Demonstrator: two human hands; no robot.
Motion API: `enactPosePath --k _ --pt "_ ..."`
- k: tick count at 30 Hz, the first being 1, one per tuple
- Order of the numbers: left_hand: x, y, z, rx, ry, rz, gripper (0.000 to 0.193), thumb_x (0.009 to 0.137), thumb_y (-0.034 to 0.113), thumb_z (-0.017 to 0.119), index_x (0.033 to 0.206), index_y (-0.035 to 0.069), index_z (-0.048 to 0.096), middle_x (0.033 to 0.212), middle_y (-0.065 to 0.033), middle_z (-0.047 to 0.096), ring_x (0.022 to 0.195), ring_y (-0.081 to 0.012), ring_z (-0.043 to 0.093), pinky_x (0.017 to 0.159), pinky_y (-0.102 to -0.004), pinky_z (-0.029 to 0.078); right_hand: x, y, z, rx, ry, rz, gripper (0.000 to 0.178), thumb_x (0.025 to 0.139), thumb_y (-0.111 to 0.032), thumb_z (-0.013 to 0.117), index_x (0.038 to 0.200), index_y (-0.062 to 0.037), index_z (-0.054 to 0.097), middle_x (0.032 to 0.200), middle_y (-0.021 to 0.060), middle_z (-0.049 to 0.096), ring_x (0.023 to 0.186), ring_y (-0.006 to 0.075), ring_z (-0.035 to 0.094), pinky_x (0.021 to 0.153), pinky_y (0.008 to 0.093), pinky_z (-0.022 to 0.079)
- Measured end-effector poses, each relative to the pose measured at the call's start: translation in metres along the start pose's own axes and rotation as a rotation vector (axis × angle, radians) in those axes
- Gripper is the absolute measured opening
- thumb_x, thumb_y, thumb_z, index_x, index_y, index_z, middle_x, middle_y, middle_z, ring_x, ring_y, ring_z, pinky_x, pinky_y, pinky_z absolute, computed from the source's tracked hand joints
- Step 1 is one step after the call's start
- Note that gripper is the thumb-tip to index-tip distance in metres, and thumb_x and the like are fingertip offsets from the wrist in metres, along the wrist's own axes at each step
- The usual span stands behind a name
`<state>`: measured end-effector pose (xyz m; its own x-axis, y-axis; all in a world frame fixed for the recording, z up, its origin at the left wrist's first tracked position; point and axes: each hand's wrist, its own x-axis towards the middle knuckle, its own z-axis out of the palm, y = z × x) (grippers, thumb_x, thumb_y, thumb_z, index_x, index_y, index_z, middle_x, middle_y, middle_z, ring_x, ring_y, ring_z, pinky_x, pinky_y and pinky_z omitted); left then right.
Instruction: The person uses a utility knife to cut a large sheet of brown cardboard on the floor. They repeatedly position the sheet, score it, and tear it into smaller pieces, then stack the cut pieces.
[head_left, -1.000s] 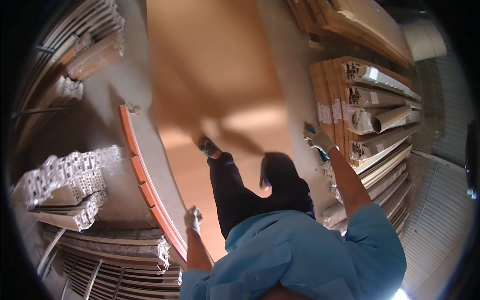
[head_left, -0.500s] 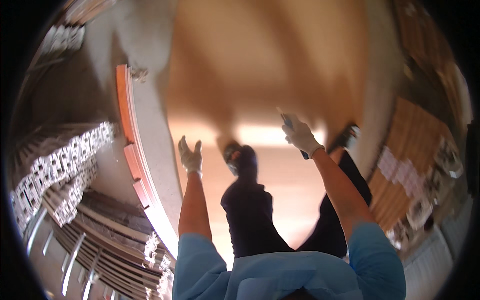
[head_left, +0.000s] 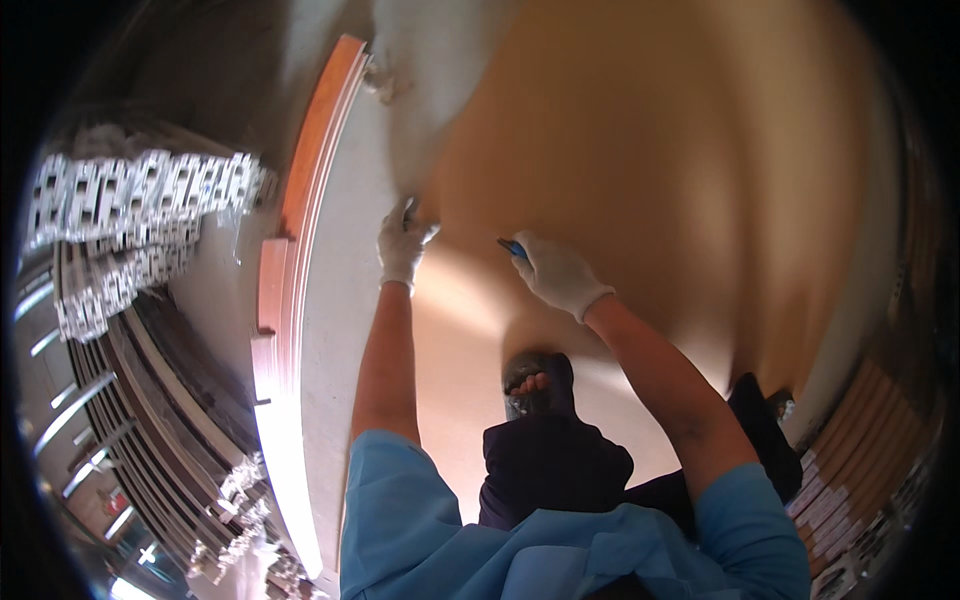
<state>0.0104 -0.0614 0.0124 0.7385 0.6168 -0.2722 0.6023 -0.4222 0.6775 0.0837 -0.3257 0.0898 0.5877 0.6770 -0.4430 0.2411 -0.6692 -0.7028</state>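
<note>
Brown sheet [head_left: 640, 130] spreads open ahead, its edge by the left hand [head_left: 402, 248] (grip unclear), right hand [head_left: 560, 275] clasping a blue tool [head_left: 517, 248].

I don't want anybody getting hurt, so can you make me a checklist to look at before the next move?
1. Both hands gloved: ok, left hand and right hand alike.
2. Blue tool held: ok, in the right hand.
3. Blade tucked away: cannot tell, the tip is too small to see.
4. Hands apart: ok, there is a gap between them.
5. Left hand touching the brown sheet: cannot tell, it is by the left edge.
6. Toes covered: not ok, some show bare.
</note>
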Motion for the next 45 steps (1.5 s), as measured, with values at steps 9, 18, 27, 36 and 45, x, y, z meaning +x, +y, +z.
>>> enactPosePath --k 9,18,27,36,45 --pt "-0.009 -0.007 -0.027 -0.146 -0.118 -0.013 0.045 0.075 0.014 0.079 0.116 0.003 0.064 0.112 -0.0113 0.063 0.096 -0.0201 0.062 0.086 -0.0313 0.05 0.072 -0.052 0.055 -0.207 0.046 -0.153 0.022 0.094 -0.022 0.049 0.104 -0.003 0.053 0.078 0.0184 0.065 0.073 0.0363 0.064 0.065 0.0471 0.05" --pt "-0.003 -0.009 -0.029 -0.334 -0.186 -0.142 0.05 0.072 0.008 0.079 0.117 -0.004 0.061 0.107 -0.0115 0.065 0.098 -0.0186 0.061 0.089 -0.0286 0.047 0.09 -0.063 0.073 -0.524 0.052 -0.168 0.018 0.093 -0.015 0.048 0.106 -0.0024 0.051 0.079 0.0157 0.068 0.066 0.0293 0.068 0.056 0.0408 0.054" --pt "0.006 -0.025 -0.019 -0.425 -0.201 -0.173 0.046 0.071 0.003 0.078 0.113 -0.004 0.062 0.097 -0.0067 0.066 0.092 -0.0154 0.061 0.085 -0.0261 0.047 0.11 -0.093 0.071 -0.622 -0.179 -0.02 0.018 0.09 -0.007 0.048 0.106 -0.0008 0.05 0.086 0.0207 0.067 0.074 0.0326 0.069 0.065 0.0427 0.055" --pt "0.013 -0.029 -0.022 -0.397 -0.224 -0.111 0.045 0.069 0.006 0.076 0.112 -0.003 0.065 0.106 -0.01 0.067 0.096 -0.0178 0.062 0.088 -0.0293 0.047 0.023 -0.018 0.047 -0.589 -0.249 0.039 0.016 0.089 -0.006 0.047 0.104 -0.0029 0.049 0.079 0.0194 0.067 0.07 0.0307 0.069 0.057 0.041 0.054" --pt "0.008 -0.02 -0.026 -0.382 -0.278 -0.127 0.051 0.074 0.006 0.073 0.122 -0.004 0.059 0.119 -0.0142 0.061 0.11 -0.0212 0.056 0.099 -0.0335 0.04 -0.143 0.089 -0.014 -0.612 -0.284 0.172 0.013 0.088 -0.006 0.047 0.101 -0.0034 0.048 0.077 0.0163 0.067 0.069 0.0292 0.069 0.056 0.0389 0.055"
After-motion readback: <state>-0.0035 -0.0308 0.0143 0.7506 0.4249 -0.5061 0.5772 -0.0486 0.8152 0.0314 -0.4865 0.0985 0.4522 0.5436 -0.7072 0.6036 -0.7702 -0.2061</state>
